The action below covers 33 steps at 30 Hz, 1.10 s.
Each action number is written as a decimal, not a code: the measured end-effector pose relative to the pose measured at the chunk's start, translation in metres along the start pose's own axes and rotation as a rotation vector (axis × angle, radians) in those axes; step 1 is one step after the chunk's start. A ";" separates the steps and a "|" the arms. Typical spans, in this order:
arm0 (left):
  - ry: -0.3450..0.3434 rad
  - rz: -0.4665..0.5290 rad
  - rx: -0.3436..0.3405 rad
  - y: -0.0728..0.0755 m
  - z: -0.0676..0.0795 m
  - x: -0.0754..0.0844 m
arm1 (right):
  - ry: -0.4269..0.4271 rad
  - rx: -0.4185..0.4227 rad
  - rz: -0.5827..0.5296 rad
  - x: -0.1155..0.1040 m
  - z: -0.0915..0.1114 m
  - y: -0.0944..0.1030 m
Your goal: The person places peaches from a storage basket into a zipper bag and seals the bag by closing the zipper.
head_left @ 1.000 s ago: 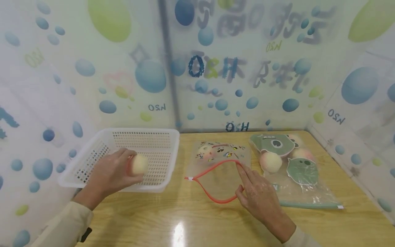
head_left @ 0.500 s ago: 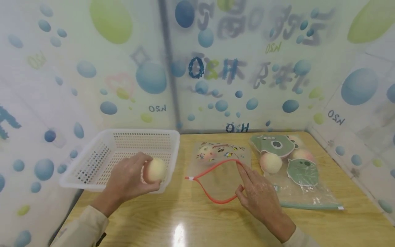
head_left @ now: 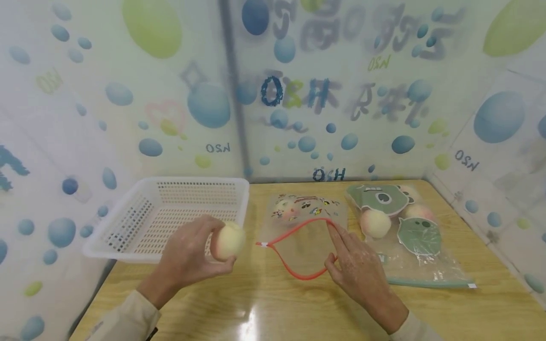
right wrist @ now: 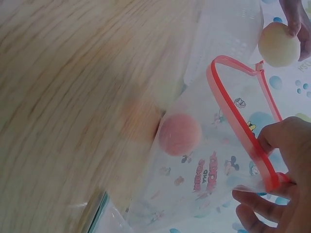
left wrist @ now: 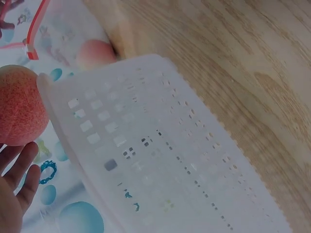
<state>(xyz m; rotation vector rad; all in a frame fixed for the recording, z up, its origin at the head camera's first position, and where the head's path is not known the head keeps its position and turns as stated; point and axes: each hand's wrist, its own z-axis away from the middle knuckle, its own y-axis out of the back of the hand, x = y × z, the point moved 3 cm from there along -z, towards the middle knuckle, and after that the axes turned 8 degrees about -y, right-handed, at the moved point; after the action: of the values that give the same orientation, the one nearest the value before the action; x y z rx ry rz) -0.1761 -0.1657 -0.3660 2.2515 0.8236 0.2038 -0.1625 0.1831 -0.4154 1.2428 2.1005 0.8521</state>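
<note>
Between its thumb and fingers my left hand (head_left: 187, 253) grips a pale yellow and pink peach (head_left: 232, 241), above the table just beyond the basket's right front corner. In the left wrist view, the peach's (left wrist: 19, 107) reddish side faces the camera. My right hand (head_left: 360, 267) pinches the red rim of a clear slider-zip bag (right wrist: 228, 102), whose mouth gapes toward the left hand. Cartoon figures are printed on the bag. One peach (right wrist: 180, 135) lies inside it, near the bottom. The right thumb is on the rim in the right wrist view.
A white perforated plastic basket (head_left: 204, 187) stands at the left; no peach shows inside. On the right lies a clear bag (head_left: 426, 270) with green animal prints, a green zip edge and several peaches. A bubble-patterned sheet (head_left: 277, 156) encloses the wooden table (head_left: 273, 312).
My left hand has carried the peach rightward, from over the basket to just past its right side, nearer the bag's mouth. The right hand and bag have hardly moved.
</note>
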 end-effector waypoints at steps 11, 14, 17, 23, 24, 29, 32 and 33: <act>-0.066 0.004 0.094 -0.006 -0.002 0.010 | -0.018 -0.025 -0.002 -0.001 0.004 0.000; -0.084 0.006 0.118 -0.007 -0.002 0.010 | -0.011 -0.026 -0.004 -0.002 0.005 -0.001; -0.091 0.021 0.127 -0.008 -0.002 0.010 | -0.007 -0.022 -0.005 -0.002 0.005 0.000; -0.119 0.053 0.139 -0.010 -0.005 0.015 | 0.000 -0.010 -0.009 -0.002 0.005 0.000; -0.126 0.060 0.139 -0.010 -0.006 0.016 | 0.002 -0.008 -0.009 -0.002 0.005 0.000; -0.170 0.085 0.125 -0.011 -0.009 0.023 | 0.006 -0.003 -0.007 -0.002 0.005 -0.001; -0.183 0.097 0.112 -0.014 -0.010 0.026 | 0.003 -0.001 -0.013 -0.001 0.005 -0.001; -0.187 0.102 0.109 -0.014 -0.010 0.027 | 0.003 0.000 -0.015 -0.002 0.005 -0.002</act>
<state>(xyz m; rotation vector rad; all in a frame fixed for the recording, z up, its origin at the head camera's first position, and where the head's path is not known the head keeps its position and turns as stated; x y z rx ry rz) -0.1659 -0.1354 -0.3708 2.3742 0.6353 -0.0048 -0.1591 0.1823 -0.4196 1.2247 2.1098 0.8479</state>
